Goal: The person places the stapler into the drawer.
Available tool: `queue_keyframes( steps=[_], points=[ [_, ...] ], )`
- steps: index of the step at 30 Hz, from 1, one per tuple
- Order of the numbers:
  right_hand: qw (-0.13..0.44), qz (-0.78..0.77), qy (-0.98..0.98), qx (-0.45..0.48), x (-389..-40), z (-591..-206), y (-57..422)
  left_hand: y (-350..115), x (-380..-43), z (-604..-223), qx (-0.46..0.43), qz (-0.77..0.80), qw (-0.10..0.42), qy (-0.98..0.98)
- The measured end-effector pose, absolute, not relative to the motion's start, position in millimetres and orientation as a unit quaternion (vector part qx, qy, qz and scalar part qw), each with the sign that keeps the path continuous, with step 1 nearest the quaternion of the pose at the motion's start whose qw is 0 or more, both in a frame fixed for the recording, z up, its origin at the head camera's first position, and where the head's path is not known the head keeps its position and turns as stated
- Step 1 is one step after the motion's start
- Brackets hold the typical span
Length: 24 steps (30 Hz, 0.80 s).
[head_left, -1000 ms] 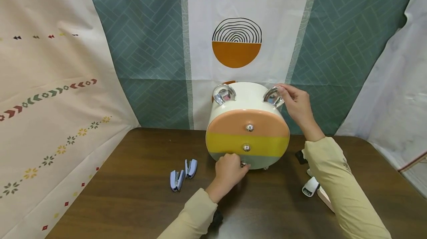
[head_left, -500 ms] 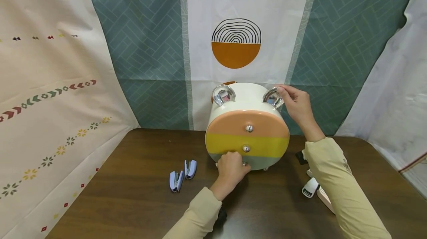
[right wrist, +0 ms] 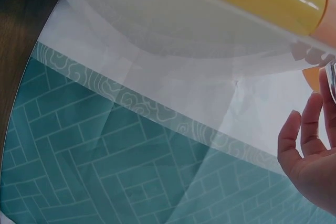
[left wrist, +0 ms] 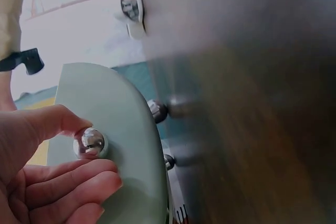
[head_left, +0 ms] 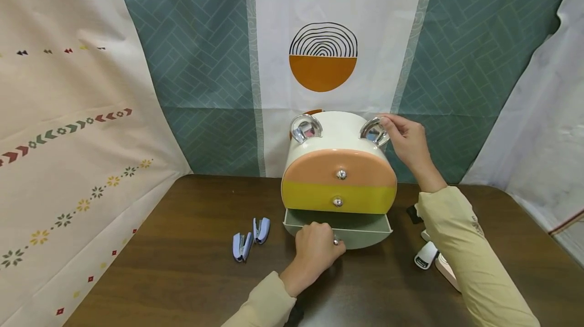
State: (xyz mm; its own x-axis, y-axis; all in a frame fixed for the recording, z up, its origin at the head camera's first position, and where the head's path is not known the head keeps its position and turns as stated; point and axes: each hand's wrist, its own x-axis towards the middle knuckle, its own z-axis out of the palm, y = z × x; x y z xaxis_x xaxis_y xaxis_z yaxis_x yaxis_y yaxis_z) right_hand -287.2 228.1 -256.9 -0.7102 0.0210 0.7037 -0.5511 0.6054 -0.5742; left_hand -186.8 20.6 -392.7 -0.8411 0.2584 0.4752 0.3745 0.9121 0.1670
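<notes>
A round, clock-shaped drawer box (head_left: pixel 339 132) with a white body stands at the back of the table. Its orange and yellow drawers are closed, while the grey-green bottom drawer (head_left: pixel 365 238) is pulled partway out, its inside showing. My left hand (head_left: pixel 316 251) pinches that drawer's silver knob (left wrist: pixel 93 141) between thumb and fingers, as the left wrist view shows closely. Up at the box's right top, my right hand (head_left: pixel 408 144) holds the rim of a silver ear-like cup (head_left: pixel 375 132). In the right wrist view only part of that hand (right wrist: pixel 315 156) and the cup's edge appear.
Two small lavender staplers (head_left: pixel 242 247) lie left of the box. On the right, beside my right sleeve, are a white gadget with a dark label (head_left: pixel 425 256) and a pale pink item (head_left: pixel 447 271) partly behind the sleeve. A patterned curtain (head_left: pixel 205 88) hangs behind.
The bottom drawer, closed in the earlier frames, has slid out toward me along with my left hand on its knob. My right hand stays on the silver cup.
</notes>
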Motion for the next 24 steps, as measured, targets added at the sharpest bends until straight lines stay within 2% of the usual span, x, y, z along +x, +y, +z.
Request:
queue_keyframes(
  steps=[24],
  points=[
    [0.352, 0.419, -0.821, 0.16, -285.9, -256.9, 224.8, 15.3, -135.6, -392.5, -0.21, -0.106, 0.253, -0.938]
  ],
)
